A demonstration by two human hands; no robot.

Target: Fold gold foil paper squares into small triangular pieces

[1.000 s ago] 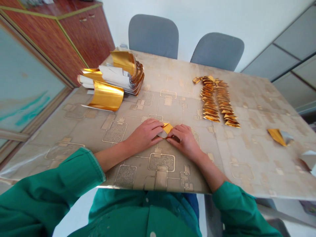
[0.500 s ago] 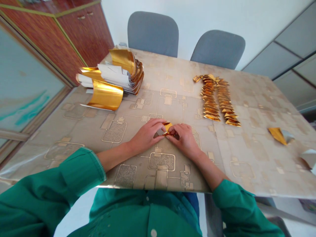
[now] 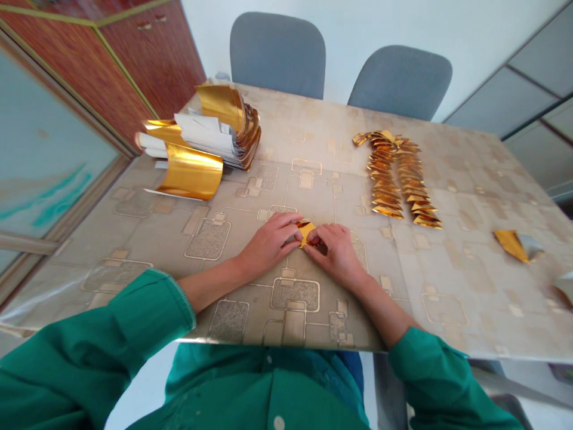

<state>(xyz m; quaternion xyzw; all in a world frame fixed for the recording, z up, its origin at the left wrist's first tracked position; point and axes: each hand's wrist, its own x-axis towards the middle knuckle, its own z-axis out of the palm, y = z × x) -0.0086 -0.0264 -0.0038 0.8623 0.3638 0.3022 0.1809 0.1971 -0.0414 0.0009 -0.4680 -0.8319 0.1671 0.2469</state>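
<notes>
A small piece of folded gold foil paper (image 3: pixel 306 232) is pinched between my two hands just above the near middle of the table. My left hand (image 3: pixel 275 240) grips its left edge between thumb and fingers. On the other side, the thumb and fingertips of my right hand (image 3: pixel 333 249) close on the right edge. The fingers hide part of the paper, so its exact folded shape is unclear. Farther right, two rows of folded gold paper pieces (image 3: pixel 385 179) lie nested together.
Curled gold-and-white paper sheets (image 3: pixel 192 170) are stacked at the back left. A partly folded gold piece (image 3: pixel 514 245) lies far right, with a pale paper scrap (image 3: pixel 566 286) at the edge. Two grey chairs (image 3: pixel 277 54) stand behind the patterned table (image 3: pixel 250 197).
The white side that showed by my left fingers is now out of sight, and more gold faces up between my hands. The view has shifted slightly.
</notes>
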